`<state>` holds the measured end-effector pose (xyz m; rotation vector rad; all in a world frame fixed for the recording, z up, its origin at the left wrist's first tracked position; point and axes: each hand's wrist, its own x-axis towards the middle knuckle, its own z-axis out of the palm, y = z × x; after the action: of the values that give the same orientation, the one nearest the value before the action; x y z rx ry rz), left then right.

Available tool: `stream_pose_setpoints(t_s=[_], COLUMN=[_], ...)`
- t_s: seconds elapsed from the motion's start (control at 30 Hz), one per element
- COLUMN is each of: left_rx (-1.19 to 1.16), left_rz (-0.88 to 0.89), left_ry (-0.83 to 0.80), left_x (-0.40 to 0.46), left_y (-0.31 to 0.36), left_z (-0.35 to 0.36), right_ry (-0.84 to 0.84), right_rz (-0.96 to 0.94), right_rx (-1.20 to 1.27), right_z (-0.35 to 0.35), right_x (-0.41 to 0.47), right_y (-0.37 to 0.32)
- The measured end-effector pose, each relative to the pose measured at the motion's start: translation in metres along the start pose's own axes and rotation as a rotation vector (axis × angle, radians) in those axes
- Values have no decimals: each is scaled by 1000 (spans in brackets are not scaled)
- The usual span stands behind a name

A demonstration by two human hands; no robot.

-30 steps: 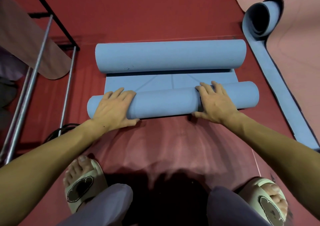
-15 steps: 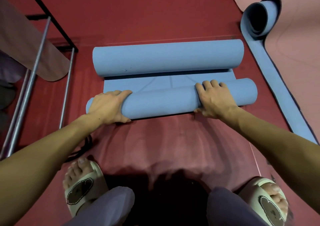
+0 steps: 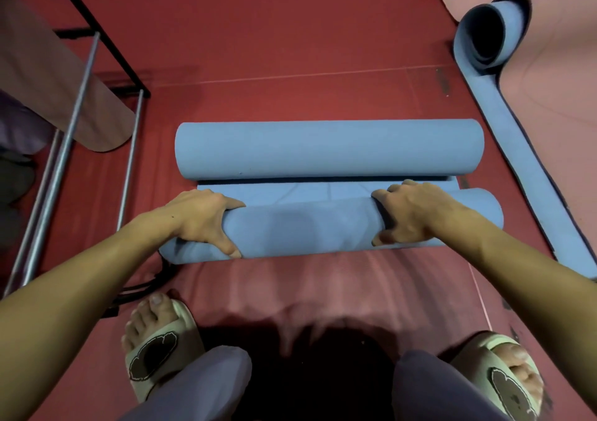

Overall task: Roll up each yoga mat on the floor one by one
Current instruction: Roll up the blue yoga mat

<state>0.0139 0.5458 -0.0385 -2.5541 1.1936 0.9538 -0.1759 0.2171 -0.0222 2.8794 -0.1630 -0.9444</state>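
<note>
**On the red floor: a mat half rolled, far roll close ahead**

On the floor [image 3: 290, 49], the near roll [image 3: 307, 233] of the blue yoga mat is gripped by the left hand [image 3: 200, 217] and the right hand [image 3: 416, 214], with the fingers curled over its top. Its long axis runs left to right. Only a short flat strip [image 3: 307, 193] is left before the far roll [image 3: 329, 149], directly beyond both hands, equally near.
</note>
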Motion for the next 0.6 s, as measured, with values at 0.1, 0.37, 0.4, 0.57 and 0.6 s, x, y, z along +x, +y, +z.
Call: stream_pose_setpoints(t_s=[0.1,0.37,0.4,0.57,0.6], left_rx=[-20,-93,-86,-8,9], left_rz=[47,62,54,76,84], left_ry=[-63,-115,-112,-72,-69], left_x=[-4,-6,-9,-15,-14], left_y=[0,0,1,6,6], left_z=[5,6,7,8,6], right_ry=[-67,-145,-160,-273,-288], right_rz=[-7,14,18,27,30], right_rx=[28,106,103,81,77], right_z=[6,2,2,-1,-3], right_x=[-6,-11,-10,-4,-3], right_y=[-1,-3,-4,-8,-7])
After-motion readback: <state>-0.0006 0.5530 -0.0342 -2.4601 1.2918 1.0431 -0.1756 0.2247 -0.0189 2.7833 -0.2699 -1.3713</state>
